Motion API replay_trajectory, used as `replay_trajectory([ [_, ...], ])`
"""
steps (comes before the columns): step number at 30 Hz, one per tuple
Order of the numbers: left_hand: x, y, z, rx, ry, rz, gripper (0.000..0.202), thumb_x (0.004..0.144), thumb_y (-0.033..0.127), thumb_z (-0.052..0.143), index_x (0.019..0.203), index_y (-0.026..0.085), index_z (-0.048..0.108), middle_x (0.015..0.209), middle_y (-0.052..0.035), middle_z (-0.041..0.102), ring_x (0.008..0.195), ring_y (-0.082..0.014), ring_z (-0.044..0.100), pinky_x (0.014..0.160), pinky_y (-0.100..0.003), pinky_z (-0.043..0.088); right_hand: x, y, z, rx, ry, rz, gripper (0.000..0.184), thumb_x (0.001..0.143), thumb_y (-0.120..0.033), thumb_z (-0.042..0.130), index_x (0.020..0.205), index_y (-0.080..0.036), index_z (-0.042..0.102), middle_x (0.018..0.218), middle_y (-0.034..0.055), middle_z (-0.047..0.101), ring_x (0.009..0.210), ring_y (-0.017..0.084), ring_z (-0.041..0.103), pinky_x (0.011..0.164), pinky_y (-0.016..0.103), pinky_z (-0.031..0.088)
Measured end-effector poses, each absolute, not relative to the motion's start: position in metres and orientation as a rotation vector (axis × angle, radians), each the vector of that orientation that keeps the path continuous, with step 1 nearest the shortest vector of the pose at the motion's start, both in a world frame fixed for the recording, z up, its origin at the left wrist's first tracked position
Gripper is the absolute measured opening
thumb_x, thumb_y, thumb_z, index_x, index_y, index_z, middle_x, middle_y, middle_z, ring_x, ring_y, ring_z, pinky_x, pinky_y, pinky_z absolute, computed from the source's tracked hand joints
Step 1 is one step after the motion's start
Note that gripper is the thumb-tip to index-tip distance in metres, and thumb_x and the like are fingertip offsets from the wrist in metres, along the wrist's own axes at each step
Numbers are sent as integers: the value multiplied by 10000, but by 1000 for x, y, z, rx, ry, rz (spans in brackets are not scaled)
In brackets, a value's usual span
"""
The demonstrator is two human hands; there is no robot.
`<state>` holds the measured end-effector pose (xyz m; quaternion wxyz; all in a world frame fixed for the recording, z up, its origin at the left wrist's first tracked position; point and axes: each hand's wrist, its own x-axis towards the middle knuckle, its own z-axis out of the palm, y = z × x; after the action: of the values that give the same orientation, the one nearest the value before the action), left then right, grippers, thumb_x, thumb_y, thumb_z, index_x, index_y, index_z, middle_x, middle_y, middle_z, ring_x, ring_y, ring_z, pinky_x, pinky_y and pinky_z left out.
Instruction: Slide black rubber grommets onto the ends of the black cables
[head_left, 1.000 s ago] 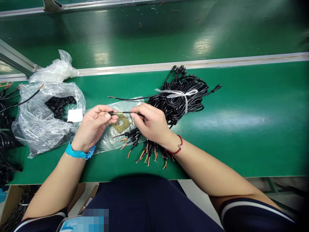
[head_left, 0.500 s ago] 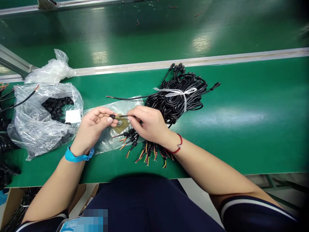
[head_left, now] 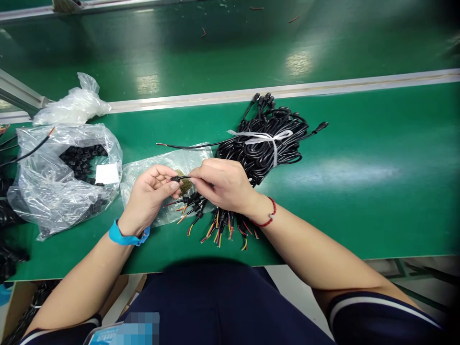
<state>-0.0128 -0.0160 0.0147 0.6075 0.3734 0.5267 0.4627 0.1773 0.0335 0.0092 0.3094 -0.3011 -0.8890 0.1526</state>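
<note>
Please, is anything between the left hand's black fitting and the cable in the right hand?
Nothing visible: the black fitting in the left hand meets the cable held by the right hand. The yellowish pad lies behind.

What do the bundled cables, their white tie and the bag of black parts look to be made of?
Cables: probably rubbery plastic jackets, glossy black, from the bright highlights along the coils.
Tie: perhaps plastic, white, from its flat, strip-like look; fabric isn't ruled out.
Bag: most likely thin plastic film, shiny and see-through, from its sharp wrinkles and glints.
</note>
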Motion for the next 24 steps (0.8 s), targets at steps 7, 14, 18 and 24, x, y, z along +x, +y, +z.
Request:
replay_trajectory([
  [7, -15, -17, 17, 1335, 1309, 1161, 111, 710, 172, 747, 795, 192, 677, 833, -27, 677, 755, -130, 634, 657, -238, 525, 179, 34, 15, -669, -2234, 909, 193, 885, -191, 461, 724, -175, 566, 634, -24, 542, 585, 79, 447, 581, 220, 365],
  [14, -19, -19, 16, 1581, 1309, 1113, 99, 756, 164, 704, 841, 215, 695, 868, -45, 691, 821, -168, 631, 722, -298, 509, 180, 34, 15, -716, -2087, 1109, 144, 839, -141, 506, 713, -170, 568, 607, -52, 495, 540, 56, 396, 535, 190, 337],
  [18, -18, -19, 17, 1433, 1354, 1061, 98, 736, 215, 728, 828, 205, 699, 820, -41, 698, 729, -156, 641, 663, -289, 530, 180, 33, 17, -707, -2143, 1052, 165, 856, -154, 481, 704, -177, 540, 607, -47, 483, 554, 67, 397, 552, 205, 340],
  [24, -18, -15, 20, 877, 1174, 897, 123, 729, 262, 745, 792, 168, 697, 613, -10, 667, 458, -88, 566, 449, -209, 464, 180, 32, 18, -646, -2283, 837, 203, 886, -171, 418, 710, -188, 519, 649, -17, 519, 615, 96, 432, 604, 241, 365],
])
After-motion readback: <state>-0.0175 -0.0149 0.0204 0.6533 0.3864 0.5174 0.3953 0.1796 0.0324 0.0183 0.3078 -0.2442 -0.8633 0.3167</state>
